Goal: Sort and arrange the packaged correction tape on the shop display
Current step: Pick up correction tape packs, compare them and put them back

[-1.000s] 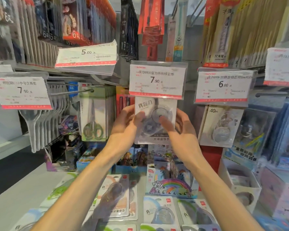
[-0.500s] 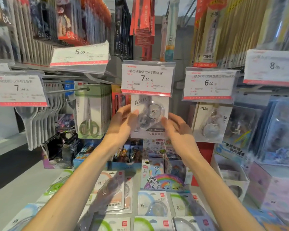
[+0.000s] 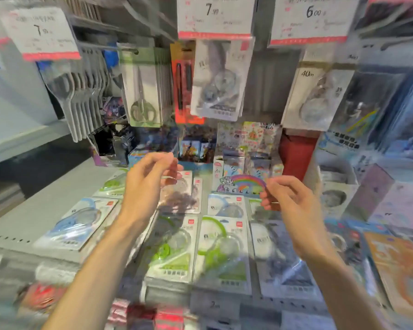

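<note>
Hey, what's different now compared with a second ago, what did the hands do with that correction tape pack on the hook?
Both hands let go of the hanging correction tape pack and dropped away from it: the left hand and right hand now hover loosely curled and empty above the packs on the shelf. The pack stays on its hook under the 7.90 price tag.

A pack of scissors (image 3: 142, 85) hangs on a hook at the upper left, and just beside it on the right hangs a red pack with black pens (image 3: 184, 84). To the left of the scissors hangs a row of clear plastic packs (image 3: 81, 91), under a price tag (image 3: 44, 32) that reads 7 and some blurred digits. Behind the shelf (image 3: 45, 210) stands a box with a rainbow picture (image 3: 244, 181), and a dark red box (image 3: 296, 156) stands to the right of it.
</note>
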The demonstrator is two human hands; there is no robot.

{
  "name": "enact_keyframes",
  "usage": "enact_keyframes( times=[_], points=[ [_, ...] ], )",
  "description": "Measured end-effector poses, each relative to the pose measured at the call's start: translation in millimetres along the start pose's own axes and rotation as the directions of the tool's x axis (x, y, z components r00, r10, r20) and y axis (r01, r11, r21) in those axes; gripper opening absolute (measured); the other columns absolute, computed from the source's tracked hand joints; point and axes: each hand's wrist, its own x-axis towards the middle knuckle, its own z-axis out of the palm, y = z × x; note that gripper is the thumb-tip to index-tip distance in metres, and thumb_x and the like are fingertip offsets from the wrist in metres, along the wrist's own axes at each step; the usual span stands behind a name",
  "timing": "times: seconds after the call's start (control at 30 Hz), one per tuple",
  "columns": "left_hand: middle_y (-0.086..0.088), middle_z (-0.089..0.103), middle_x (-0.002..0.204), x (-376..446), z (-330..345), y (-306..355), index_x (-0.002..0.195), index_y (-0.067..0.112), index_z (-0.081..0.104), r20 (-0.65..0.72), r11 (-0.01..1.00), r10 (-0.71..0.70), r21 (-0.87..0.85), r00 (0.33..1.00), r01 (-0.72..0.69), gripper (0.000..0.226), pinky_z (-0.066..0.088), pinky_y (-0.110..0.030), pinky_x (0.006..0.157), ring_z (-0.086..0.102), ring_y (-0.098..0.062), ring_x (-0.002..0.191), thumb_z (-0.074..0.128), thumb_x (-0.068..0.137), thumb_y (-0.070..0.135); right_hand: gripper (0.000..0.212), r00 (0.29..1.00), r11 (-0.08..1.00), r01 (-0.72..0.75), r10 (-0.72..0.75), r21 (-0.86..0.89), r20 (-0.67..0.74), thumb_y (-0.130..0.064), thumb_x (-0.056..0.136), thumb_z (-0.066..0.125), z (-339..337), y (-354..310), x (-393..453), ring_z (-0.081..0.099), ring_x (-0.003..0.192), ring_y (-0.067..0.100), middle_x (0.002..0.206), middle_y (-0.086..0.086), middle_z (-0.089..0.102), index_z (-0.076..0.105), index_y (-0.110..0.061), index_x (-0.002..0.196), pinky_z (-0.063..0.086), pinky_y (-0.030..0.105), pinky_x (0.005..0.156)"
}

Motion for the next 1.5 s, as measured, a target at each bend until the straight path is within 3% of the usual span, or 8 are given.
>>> enact_keyframes(
  times=[0.33, 0.5, 0.67, 0.77, 0.9, 1.13, 1.3, 1.5],
  points=[
    [0.001, 0.07, 0.069, -58.7, -56.0, -43.0, 0.074, 0.026, 0.076, -0.032, 0.978, -0.168, -0.128, 0.985, 0.163, 0.03, 0.052, -0.019, 0.058, 0.062, -0.012, 0.061, 0.063, 0.099, 0.013, 0.008, 0.977, 0.977, -0.213, 0.213, 0.022, -0.02, -0.008, 0.1, 0.064, 37.9, 26.2, -65.2, 0.06, 0.055, 0.011, 0.064, 0.002, 0.069, 0.07, -0.005, 0.095, 0.053, 0.018, 0.055],
    [-0.003, 0.065, 0.071, -34.8, -111.1, -47.9, 0.075, 0.024, 0.072, 0.021, 0.962, -0.229, -0.147, 0.973, 0.229, 0.028, 0.046, -0.031, 0.058, 0.054, -0.015, 0.059, 0.062, 0.099, 0.013, 0.009, 0.98, 0.986, -0.157, 0.163, 0.054, -0.111, -0.002, 0.098, 0.062, 90.7, 27.9, -75.5, 0.059, 0.05, 0.01, 0.06, 0.002, 0.068, 0.068, -0.004, 0.091, 0.054, 0.018, 0.054],
    [0.006, 0.069, 0.065, 13.1, -183.7, -56.8, 0.075, 0.018, 0.072, 0.079, 0.971, -0.223, -0.07, 0.972, 0.229, 0.028, 0.05, -0.014, 0.054, 0.063, -0.005, 0.058, 0.06, 0.097, 0.007, 0.007, 0.97, 0.993, -0.118, 0.121, 0.025, -0.213, 0.0, 0.098, 0.061, 164.6, 31.0, -80.6, 0.057, 0.047, 0.009, 0.058, 0.002, 0.068, 0.067, 0.0, 0.094, 0.05, 0.013, 0.053],
    [0.008, 0.074, 0.071, 42.3, -225.3, -62.6, 0.076, 0.027, 0.075, 0.134, 0.983, -0.185, 0.031, 0.974, 0.183, 0.012, 0.055, -0.017, 0.061, 0.068, -0.004, 0.065, 0.068, 0.086, 0.029, 0.008, 0.972, 0.992, -0.125, 0.119, -0.017, -0.203, -0.002, 0.099, 0.061, 205.8, 33.4, -81.0, 0.059, 0.05, 0.009, 0.059, 0.002, 0.069, 0.067, 0.003, 0.097, 0.053, 0.014, 0.057],
    [-0.001, 0.074, 0.073, 70.4, -268.3, -75.4, 0.078, 0.025, 0.076, 0.201, 0.984, -0.18, 0.052, 0.963, 0.173, 0.021, 0.053, -0.019, 0.06, 0.066, -0.01, 0.065, 0.068, 0.076, 0.044, 0.01, 0.976, 0.988, -0.101, 0.076, -0.116, -0.202, -0.003, 0.098, 0.063, 250.2, 40.9, -79.8, 0.059, 0.052, 0.006, 0.067, 0.014, 0.063, 0.067, 0.006, 0.096, 0.05, 0.012, 0.059],
    [0.005, 0.075, 0.081, 103.4, -299.1, -89.3, 0.085, 0.033, 0.073, 0.407, 0.93, -0.272, 0.344, 0.872, 0.13, 0.02, 0.053, -0.016, 0.063, 0.069, -0.004, 0.071, 0.063, 0.076, 0.049, 0.011, 0.991, 0.933, -0.131, 0.127, -0.335, -0.033, -0.013, 0.098, 0.068, 301.4, 56.3, -62.4, 0.07, 0.072, 0.011, 0.083, 0.008, 0.075, 0.074, -0.021, 0.093, 0.056, 0.02, 0.067],
    [0.015, 0.072, 0.081, 120.5, -307.0, -96.7, 0.095, 0.029, 0.069, 0.476, 0.815, -0.357, 0.579, 0.804, 0.019, 0.004, 0.045, -0.013, 0.069, 0.064, 0.001, 0.076, 0.071, 0.093, 0.032, 0.011, 0.965, 0.758, -0.041, 0.198, -0.65, 0.17, -0.022, 0.098, 0.064, 335.7, 71.0, -29.5, 0.069, 0.077, 0.006, 0.086, -0.01, 0.076, 0.072, -0.029, 0.093, 0.057, 0.027, 0.076],
    [0.023, 0.055, 0.104, 97.1, -306.7, -92.9, 0.113, 0.04, 0.06, 0.621, 0.687, -0.423, 0.695, 0.66, -0.212, 0.079, 0.051, -0.024, 0.083, 0.056, 0.002, 0.092, 0.06, 0.055, 0.094, 0.007, 0.938, 0.668, 0.013, 0.25, -0.744, 0.241, -0.033, 0.095, 0.067, 352.1, 82.1, -12.3, 0.07, 0.079, 0.009, 0.086, -0.008, 0.077, 0.072, -0.029, 0.096, 0.058, 0.037, 0.081]
  ],
)
